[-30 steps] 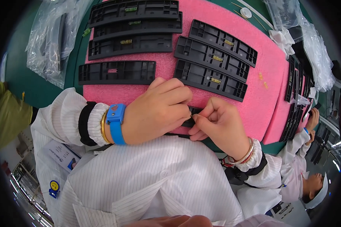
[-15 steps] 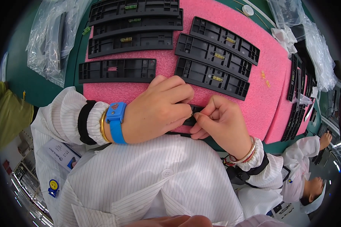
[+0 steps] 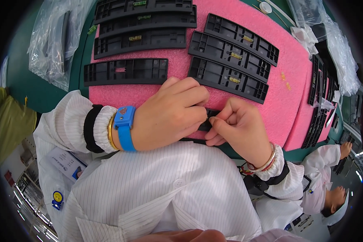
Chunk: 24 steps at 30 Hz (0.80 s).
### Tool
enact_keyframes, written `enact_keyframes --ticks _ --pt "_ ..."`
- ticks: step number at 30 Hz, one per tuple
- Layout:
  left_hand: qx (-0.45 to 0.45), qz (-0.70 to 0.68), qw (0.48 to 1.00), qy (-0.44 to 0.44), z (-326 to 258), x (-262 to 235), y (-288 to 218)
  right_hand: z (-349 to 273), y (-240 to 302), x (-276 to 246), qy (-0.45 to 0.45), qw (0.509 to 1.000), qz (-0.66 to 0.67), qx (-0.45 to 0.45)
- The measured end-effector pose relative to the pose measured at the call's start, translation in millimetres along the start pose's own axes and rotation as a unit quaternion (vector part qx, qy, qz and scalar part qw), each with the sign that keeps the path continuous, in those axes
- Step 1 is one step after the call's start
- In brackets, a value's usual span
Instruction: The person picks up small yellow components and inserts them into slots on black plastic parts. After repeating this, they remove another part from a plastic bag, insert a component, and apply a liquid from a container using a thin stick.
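Note:
My left hand (image 3: 169, 115) is closed over a black plastic panel (image 3: 206, 126), with only a short stretch of it showing between my hands. My right hand (image 3: 241, 128) meets it from the other side, thumb and forefinger pinched together at the panel; whatever they hold is hidden. Just above my left hand lies a similar ribbed panel (image 3: 149, 71) with pink showing through its small slot. To the right, three stacked panels each carry a small yellowish vial (image 3: 234, 80). More panels (image 3: 161, 39) overlap at the upper left, with yellow or green vials in them.
Pink foam (image 3: 276, 117) covers the green table (image 3: 44, 101). Loose yellow vials (image 3: 288, 85) lie on the foam at right, a green one (image 3: 92, 30) at upper left. Clear plastic bags (image 3: 48, 44) flank the foam. Further panels (image 3: 310, 125) and another person (image 3: 316, 177) are at right.
Both hands stay at the black panel, the right one still pinching. The panels on the foam appear slightly higher in the view; their arrangement is the same.

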<state>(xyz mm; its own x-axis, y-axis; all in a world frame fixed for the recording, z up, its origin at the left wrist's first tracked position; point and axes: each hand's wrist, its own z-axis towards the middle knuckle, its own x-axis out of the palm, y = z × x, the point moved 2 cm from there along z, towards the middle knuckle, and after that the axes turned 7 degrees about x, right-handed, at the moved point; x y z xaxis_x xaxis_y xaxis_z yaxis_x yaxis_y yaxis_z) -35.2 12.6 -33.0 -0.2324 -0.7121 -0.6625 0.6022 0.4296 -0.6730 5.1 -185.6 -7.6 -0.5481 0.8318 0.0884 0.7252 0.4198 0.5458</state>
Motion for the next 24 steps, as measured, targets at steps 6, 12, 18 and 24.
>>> enact_keyframes --ticks 6,12,18,24 --pt "-0.008 -0.024 1.000 -0.018 0 -1 0 0 -5 -4 0.016 1.000 0.010 -0.004" --pt "0.006 -0.027 1.000 -0.010 2 -6 -1 -10 -11 -14 0.029 0.989 0.140 -0.043" --pt "-0.023 -0.032 0.998 0.038 4 -11 -6 -22 -23 -28 -0.179 0.873 -0.221 -0.395" --pt "-0.014 -0.028 0.999 0.032 1 -9 -8 -16 -33 -37 -0.222 0.758 -0.392 -0.472"
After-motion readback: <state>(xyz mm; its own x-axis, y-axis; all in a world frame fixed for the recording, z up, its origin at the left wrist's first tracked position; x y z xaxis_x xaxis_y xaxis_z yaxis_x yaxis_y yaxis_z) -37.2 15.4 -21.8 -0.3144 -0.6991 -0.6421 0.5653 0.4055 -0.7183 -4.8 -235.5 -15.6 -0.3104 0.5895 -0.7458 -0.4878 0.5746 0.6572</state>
